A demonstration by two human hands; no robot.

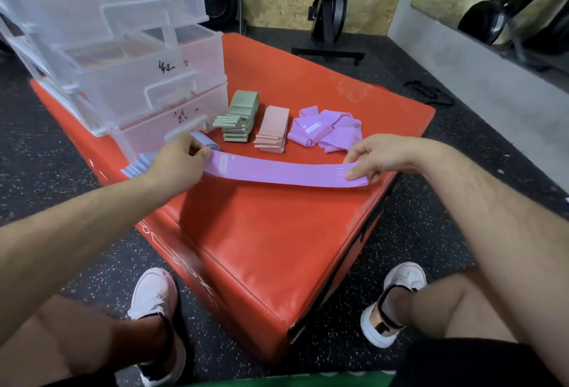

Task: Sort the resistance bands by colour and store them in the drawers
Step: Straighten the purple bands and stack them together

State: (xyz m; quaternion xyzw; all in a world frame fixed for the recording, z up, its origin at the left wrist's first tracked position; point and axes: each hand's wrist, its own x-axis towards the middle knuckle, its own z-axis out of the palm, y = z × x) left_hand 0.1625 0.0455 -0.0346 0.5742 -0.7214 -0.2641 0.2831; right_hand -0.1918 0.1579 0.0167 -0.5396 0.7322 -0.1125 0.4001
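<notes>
A purple resistance band (283, 171) is stretched flat between my two hands above the red padded box (277, 232). My left hand (177, 161) pinches its left end and my right hand (378, 155) pinches its right end. Behind it lie a stack of green bands (238, 121), a stack of pink bands (272, 131) and a loose heap of purple bands (329, 131). Blue bands (138, 166) lie partly hidden under my left hand, one of them rolled (206, 141). Clear plastic drawers (123, 57) with handwritten labels stand at the box's back left, pulled open.
The box stands on a black speckled rubber floor (415, 232). My two feet in white shoes (154, 297) flank its near corner. An exercise bike (329, 7) stands at the back, and a grey wall with a mirror (492, 57) runs along the right.
</notes>
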